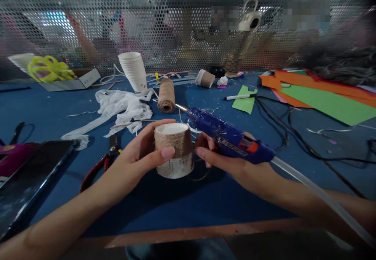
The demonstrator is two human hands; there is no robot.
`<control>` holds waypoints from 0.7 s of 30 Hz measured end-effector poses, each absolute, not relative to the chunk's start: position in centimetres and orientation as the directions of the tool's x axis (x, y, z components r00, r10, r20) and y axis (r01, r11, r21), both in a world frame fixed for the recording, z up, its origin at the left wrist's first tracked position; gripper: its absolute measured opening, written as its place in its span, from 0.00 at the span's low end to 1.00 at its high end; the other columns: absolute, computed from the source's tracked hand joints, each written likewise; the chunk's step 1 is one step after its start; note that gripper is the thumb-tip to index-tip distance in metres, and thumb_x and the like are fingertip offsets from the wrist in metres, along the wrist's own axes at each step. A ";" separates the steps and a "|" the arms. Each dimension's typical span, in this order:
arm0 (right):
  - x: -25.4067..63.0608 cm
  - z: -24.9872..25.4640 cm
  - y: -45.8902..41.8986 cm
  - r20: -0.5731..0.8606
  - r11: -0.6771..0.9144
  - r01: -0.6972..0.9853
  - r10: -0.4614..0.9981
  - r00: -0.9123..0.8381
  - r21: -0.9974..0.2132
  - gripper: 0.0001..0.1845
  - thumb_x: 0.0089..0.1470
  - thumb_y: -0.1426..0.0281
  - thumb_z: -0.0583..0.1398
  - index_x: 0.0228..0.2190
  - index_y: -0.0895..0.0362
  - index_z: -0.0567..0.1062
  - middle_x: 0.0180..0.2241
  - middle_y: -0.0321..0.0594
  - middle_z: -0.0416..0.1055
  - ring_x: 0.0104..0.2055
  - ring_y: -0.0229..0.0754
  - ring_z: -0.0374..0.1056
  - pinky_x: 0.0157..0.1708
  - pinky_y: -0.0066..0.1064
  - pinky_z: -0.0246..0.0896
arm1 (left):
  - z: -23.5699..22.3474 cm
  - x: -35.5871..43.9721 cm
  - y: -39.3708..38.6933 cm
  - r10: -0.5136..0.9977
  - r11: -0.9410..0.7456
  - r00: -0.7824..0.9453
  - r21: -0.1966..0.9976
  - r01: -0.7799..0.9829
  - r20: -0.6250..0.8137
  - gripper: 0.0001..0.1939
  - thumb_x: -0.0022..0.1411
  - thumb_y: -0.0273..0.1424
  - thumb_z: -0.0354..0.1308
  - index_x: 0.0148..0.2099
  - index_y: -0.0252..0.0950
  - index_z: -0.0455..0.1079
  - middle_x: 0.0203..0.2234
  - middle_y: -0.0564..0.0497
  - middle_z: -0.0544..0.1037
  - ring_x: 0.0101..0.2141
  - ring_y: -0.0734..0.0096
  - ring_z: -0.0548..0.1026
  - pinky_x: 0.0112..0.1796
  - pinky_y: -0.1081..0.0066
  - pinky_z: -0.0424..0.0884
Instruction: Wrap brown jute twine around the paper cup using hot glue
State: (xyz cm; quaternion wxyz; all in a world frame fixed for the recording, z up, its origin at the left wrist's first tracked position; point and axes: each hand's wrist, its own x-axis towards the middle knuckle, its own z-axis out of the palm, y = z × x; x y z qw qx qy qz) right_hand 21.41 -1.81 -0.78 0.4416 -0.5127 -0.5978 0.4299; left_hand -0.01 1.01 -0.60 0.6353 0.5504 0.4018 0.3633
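A small paper cup (176,166), its upper part wrapped in brown twine (173,142), is gripped in my left hand (141,150), thumb across the front. Close by on the right, my right hand (229,158) has its fingers curled and the thumb pressed against the index finger. It holds a blue glue gun (223,132), whose metal nozzle points up and left and whose clear glue stick (317,197) trails behind. The gun's handle is hidden by the hand. A thin strand of twine hangs below, between cup and hand. Beyond the cup lies a twine spool (166,95).
White crumpled mesh (123,107), red-handled scissors (96,170) and a dark tablet (29,185) are on the left. Stacked paper cups (132,70) stand at the back. Black cables (305,142) and coloured paper (329,99) lie right. A perforated metal screen (164,25) borders the table.
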 end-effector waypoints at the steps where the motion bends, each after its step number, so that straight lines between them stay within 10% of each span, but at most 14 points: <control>1: 21.3 -0.8 -1.8 0.094 0.109 0.226 0.993 -0.073 -0.968 0.17 0.51 0.66 0.66 0.18 0.54 0.66 0.25 0.32 0.68 0.26 0.34 0.64 0.32 0.28 0.68 | -0.6 0.0 1.0 0.904 0.129 0.414 0.991 -0.020 -0.109 0.21 0.60 0.35 0.66 0.56 0.52 0.71 0.49 0.58 0.80 0.51 0.65 0.77 0.47 0.76 0.73; 21: 21.7 -1.0 -1.8 0.078 0.078 0.210 0.997 -0.010 -0.975 0.12 0.45 0.71 0.69 0.24 0.53 0.70 0.22 0.29 0.69 0.24 0.34 0.66 0.31 0.28 0.70 | -1.4 -0.3 1.0 0.883 0.026 0.470 1.000 -0.011 -0.018 0.24 0.64 0.31 0.62 0.61 0.46 0.67 0.58 0.51 0.75 0.56 0.56 0.73 0.53 0.68 0.70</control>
